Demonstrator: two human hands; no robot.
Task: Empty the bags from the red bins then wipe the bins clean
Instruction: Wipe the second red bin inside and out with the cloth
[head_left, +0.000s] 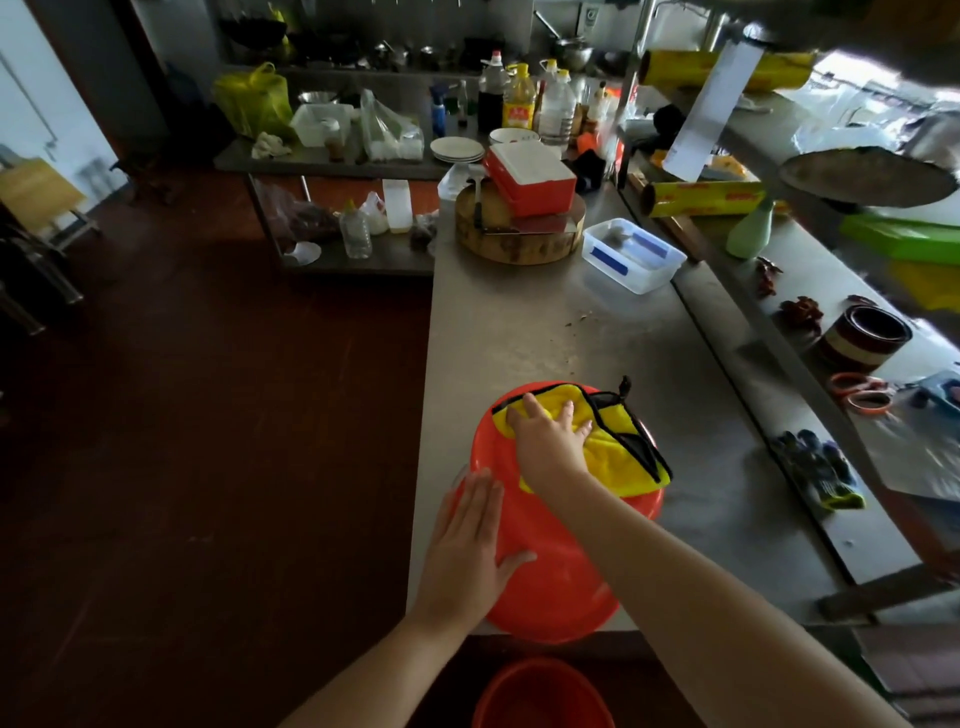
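Red bin (556, 571), overturned on the desk (545, 322), shows no bag, so wiping seems underway. The right hand (548, 441) presses a yellow cloth (618, 457) with spread fingers, while the left hand (470, 540), its grip open and flat, steadies the side. A second bin (540, 696) at 6 o'clock probably remains.

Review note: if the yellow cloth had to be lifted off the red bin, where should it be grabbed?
Probably pinch the yellow cloth at its black-trimmed right edge, coming from the right: that part drapes loose over the red bin, while the right hand presses flat on the rest.
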